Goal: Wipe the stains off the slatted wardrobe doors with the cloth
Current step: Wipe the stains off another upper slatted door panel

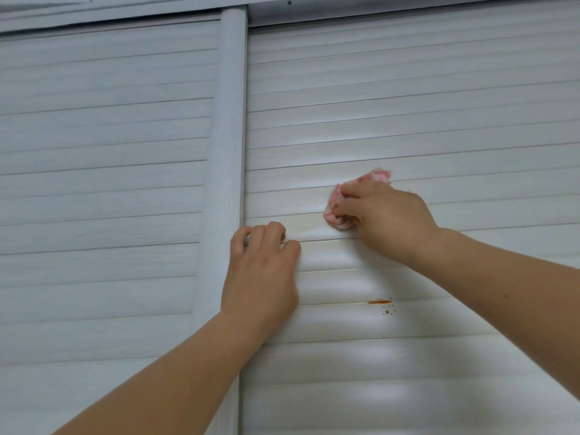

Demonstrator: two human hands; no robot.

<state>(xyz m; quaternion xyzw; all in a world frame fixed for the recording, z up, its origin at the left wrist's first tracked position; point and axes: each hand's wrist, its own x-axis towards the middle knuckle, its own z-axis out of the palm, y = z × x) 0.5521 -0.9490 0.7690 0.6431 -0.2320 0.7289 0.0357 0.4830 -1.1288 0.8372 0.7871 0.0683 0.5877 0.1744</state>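
Two white slatted wardrobe doors fill the view, the left door [103, 189] and the right door [439, 105]. My right hand [383, 218] grips a bunched pink and white cloth [337, 211] and presses it against the right door's slats. An orange-brown stain streak with small spots [380, 302] sits on a lower slat, below and apart from the cloth. My left hand [263, 268] rests on the right door near its left edge, its fingertips curled onto a slat.
A rounded vertical post [229, 120] runs between the two doors, just left of my left hand. A top rail [345, 11] crosses above the doors. Faint yellowish marks show on the slat beside the cloth [306, 228].
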